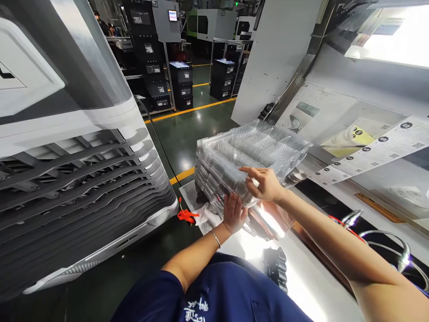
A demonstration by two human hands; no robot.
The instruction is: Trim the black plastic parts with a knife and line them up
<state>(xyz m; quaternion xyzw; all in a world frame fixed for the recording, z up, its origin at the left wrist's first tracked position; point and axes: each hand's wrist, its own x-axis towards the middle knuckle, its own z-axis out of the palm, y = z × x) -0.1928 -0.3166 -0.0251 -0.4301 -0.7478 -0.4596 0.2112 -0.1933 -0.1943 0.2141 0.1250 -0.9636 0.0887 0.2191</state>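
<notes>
In front of me stands a stack of clear plastic blister trays (228,147), with rows of ribbed compartments on top. My left hand (233,213) lies against the near side of the stack, its fingers stretched out and pointing up. Over the near right edge of the top tray is my right hand (264,184), index finger extended and thumb apart, touching or just above the plastic. Neither hand visibly grips anything. A black ribbed plastic part (276,267) lies on the white bench (301,286) close to my body.
An orange-red tool (187,216) and crumpled white material (208,217) lie at the bench's left corner. To the left is a large grey slatted machine (83,192). Metal hose fittings (404,255) stand at right. Stacked black crates (181,85) stand beyond the floor.
</notes>
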